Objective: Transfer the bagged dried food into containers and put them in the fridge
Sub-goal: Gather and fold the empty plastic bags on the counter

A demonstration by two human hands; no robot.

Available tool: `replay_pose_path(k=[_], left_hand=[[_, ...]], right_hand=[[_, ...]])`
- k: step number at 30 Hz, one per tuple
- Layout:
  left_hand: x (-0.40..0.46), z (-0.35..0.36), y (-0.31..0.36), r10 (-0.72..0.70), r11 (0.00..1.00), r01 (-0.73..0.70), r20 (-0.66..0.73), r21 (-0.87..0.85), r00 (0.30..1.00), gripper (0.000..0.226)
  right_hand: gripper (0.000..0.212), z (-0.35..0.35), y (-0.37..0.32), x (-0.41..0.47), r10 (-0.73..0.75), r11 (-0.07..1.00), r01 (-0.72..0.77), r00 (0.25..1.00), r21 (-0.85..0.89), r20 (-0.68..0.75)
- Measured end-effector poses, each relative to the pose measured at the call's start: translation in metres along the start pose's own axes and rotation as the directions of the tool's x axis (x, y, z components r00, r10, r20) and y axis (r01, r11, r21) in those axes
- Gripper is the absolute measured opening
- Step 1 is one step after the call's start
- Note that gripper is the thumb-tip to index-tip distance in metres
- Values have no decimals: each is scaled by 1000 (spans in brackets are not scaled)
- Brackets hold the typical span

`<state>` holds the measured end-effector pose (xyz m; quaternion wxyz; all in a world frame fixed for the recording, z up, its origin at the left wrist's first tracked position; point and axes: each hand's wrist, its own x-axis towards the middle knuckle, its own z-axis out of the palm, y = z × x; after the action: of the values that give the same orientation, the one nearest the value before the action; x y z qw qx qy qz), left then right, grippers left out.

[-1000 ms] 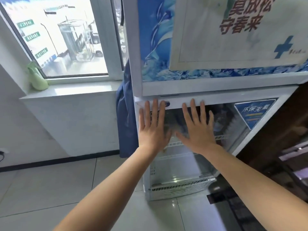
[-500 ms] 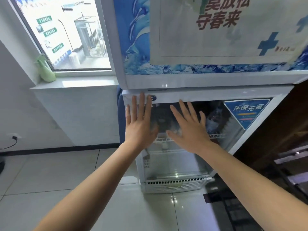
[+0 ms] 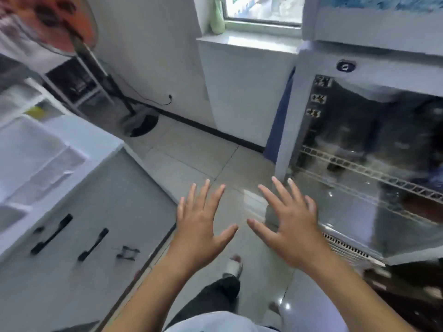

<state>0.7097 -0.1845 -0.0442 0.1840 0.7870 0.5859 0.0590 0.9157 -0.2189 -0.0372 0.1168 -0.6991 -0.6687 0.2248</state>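
1. Both hands, left hand (image 3: 201, 226) and right hand (image 3: 291, 219), are spread wide and empty.
2. The white glass-doored fridge (image 3: 359, 164) stands right, nearest the right hand.
3. No bagged food visible.

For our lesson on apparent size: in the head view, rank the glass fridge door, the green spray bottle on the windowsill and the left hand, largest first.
1. Glass fridge door
2. Left hand, enlarged by nearness to the camera
3. Green spray bottle, far off and cropped
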Motion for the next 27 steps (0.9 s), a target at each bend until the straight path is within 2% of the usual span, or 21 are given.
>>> replay_pose_path(k=[3,9,14,18,24,27], left_hand=[[-47,-6,-30,-194,981,194,25,-15,981,82],[-111,-34,-98,-442,892,439,-2,-109,897,85],[-149,-57,-168,-518,821,490,-19,-292,855,85],[-185,-75,-232,-561,787,511,-55,-346,826,83],[-249,-79,-337,-634,745,523,-197,-414,748,85],[-285,-78,-376,-718,671,599,-180,-436,673,87]], right_hand=[[87,20,-31,0,-139,989,136,989,60,47],[82,50,-118,-6,-308,948,292,943,127,130],[67,81,-191,-19,-380,921,361,915,146,137],[73,123,-254,-25,-387,918,364,908,156,158],[77,190,-354,-26,-462,887,449,852,109,246],[76,214,-392,-22,-513,852,517,799,77,313]])
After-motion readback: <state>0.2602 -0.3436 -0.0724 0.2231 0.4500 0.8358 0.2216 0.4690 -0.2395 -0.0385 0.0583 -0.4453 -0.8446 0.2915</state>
